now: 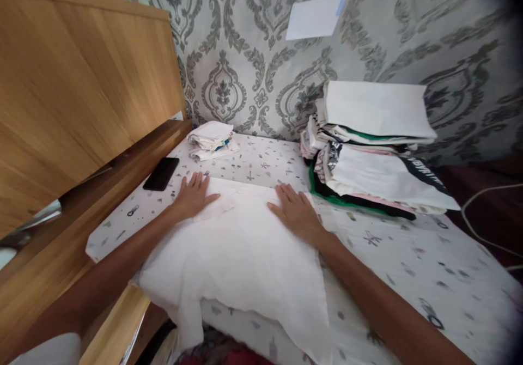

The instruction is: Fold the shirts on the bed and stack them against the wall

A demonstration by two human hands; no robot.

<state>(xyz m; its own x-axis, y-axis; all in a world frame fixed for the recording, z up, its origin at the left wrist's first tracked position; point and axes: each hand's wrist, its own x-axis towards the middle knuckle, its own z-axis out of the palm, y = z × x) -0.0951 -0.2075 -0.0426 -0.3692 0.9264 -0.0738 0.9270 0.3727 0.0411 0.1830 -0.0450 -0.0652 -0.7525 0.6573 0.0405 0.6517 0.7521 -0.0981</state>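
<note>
Phone (160, 174): laid flat near the left edge of the printed sheet (265, 150); could be nudged off that edge if the nearby left forearm is swung outward.
Left hand (192, 199): placed on the cloth's far left corner, fingers nearly together, thumb spread, nothing clamped; pressure cannot be told.
Small stack (212, 138): set near the back left corner; could be toppled if brushed by the left hand.
White cloth (245, 245): spread between both hands, its near end draped over the sheet's front edge; could be dragged down by its hanging part if both palms are lifted, or creased if they are pushed unevenly.
Right hand (300, 212): rested on the far right corner, fingers close together, thumb apart, nothing gripped.
Clothes pile (379, 174): stacked unevenly toward the back right corner; could be tipped if bumped, since its layers are not aligned.
</note>
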